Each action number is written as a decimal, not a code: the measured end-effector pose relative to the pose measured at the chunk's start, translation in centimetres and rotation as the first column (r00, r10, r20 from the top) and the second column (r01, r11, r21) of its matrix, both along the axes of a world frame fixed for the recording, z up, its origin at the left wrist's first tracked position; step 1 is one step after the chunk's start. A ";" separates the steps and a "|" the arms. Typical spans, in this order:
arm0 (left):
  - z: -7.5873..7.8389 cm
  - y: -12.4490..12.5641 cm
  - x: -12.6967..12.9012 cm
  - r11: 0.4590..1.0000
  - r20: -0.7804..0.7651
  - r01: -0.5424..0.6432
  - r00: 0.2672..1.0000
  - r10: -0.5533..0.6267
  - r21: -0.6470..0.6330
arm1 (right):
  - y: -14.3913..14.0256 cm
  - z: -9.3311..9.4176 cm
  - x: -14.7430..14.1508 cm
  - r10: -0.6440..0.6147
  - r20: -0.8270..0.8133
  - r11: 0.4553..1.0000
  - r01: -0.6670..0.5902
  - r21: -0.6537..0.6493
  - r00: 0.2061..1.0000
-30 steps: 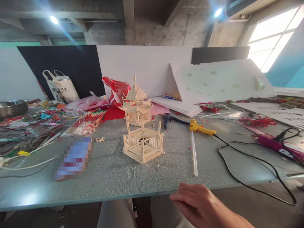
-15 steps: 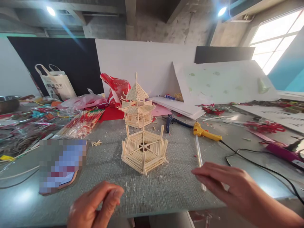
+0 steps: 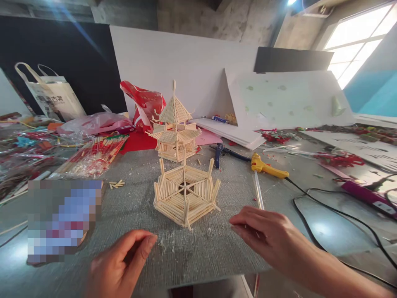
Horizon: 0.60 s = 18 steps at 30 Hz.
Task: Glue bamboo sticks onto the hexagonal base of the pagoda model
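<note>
In front of me stands a hexagonal base of pale wooden sticks (image 3: 201, 210), with short upright posts at its corners and spokes meeting over a central hole. My left hand (image 3: 124, 260) hovers at the near table edge, left of the base, its thumb and forefinger drawn together with nothing visible between them. To the right of the base, my right hand (image 3: 263, 231) is held over the table, fingers pressed together and slightly bent, nothing visible in it. Neither hand touches the base. Behind it rises a tiered stick pagoda (image 3: 175, 111) with a pointed roof.
A yellow-handled glue gun (image 3: 268, 169), with a clear glue stick (image 3: 258, 190) below it, lies at right with its black cord. At left are a blurred phone (image 3: 65, 221), short stick pieces (image 3: 116, 183) and bagged red-tipped sticks (image 3: 96, 155). A purple power strip (image 3: 367, 196) sits far right.
My right hand has moved left, closer to the stick base, and its fingers have bent a little. My left hand stays nearly in place. The view has tilted down slightly.
</note>
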<state>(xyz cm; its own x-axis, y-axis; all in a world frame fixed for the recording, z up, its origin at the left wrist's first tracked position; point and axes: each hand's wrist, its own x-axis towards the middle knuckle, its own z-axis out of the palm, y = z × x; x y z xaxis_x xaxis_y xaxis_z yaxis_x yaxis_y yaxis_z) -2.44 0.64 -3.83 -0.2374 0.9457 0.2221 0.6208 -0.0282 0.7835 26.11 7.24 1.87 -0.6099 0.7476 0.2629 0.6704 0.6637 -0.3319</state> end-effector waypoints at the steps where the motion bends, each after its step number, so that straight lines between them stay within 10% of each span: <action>1: 0.2 0.0 0.1 1.000 -0.031 0.006 0.999 -0.005 0.018 | 0.0 -0.2 -0.1 -0.016 0.001 1.000 0.016 0.018 1.000; 18: 0.4 2.2 5.4 0.978 -0.208 0.154 0.970 -0.123 0.140 | 2.3 -1.1 -1.1 -0.101 0.114 0.994 0.106 -0.041 0.988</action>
<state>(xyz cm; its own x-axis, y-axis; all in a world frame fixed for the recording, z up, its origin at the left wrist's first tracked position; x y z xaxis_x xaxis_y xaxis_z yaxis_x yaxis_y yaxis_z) 2.99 2.85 -3.42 -0.0429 0.9168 0.3971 0.7442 -0.2359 0.6250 25.04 9.57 0.76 -0.5524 0.8179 0.1608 0.7691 0.5745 -0.2802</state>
